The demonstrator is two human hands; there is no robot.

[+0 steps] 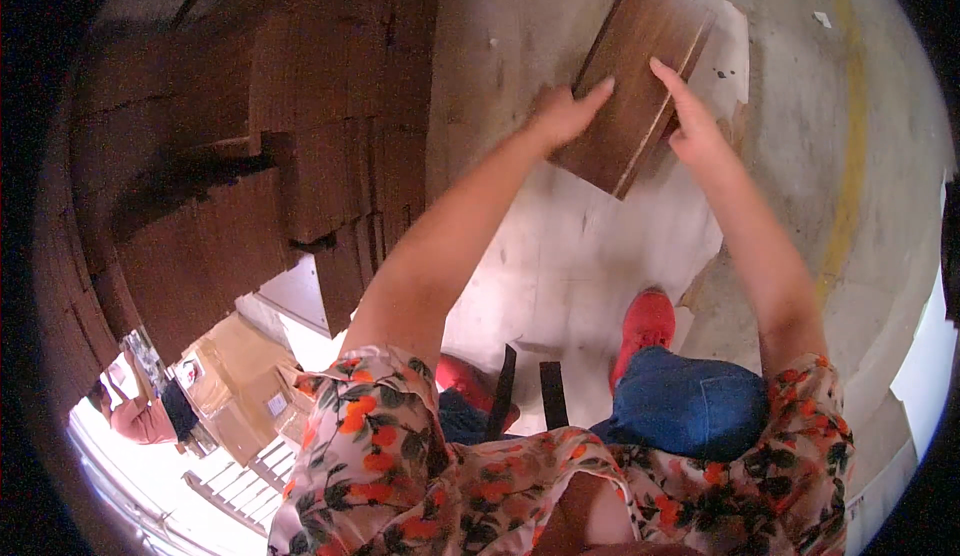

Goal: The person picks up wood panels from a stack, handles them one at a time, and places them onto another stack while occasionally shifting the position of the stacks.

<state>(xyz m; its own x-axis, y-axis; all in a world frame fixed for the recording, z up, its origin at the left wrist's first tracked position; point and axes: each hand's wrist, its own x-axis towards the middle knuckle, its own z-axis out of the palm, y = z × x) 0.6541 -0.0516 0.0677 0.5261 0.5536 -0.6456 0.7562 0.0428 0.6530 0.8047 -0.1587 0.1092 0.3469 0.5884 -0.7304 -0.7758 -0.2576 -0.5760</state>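
Note:
In front of me, at the top of the view, I hold a dark brown wooden board (640, 46) above the floor, tilted across the view. Its long right edge has a thin pale line. My left hand (570, 116) grips the board's left side, thumb on its upper face and the other fingers hidden below. My right hand (690, 121) holds the right edge in the same way, thumb up near the pale line. The board's underside is hidden, so I cannot tell if it is one piece or several together.
Tall stacks of dark brown boards (330, 96) rise on my left. Pale sheeting (560, 266) covers the floor around my red shoes (648, 326). A yellow line (852, 156) runs along the floor at right. Cardboard boxes (235, 386) and another person (145, 416) are at lower left.

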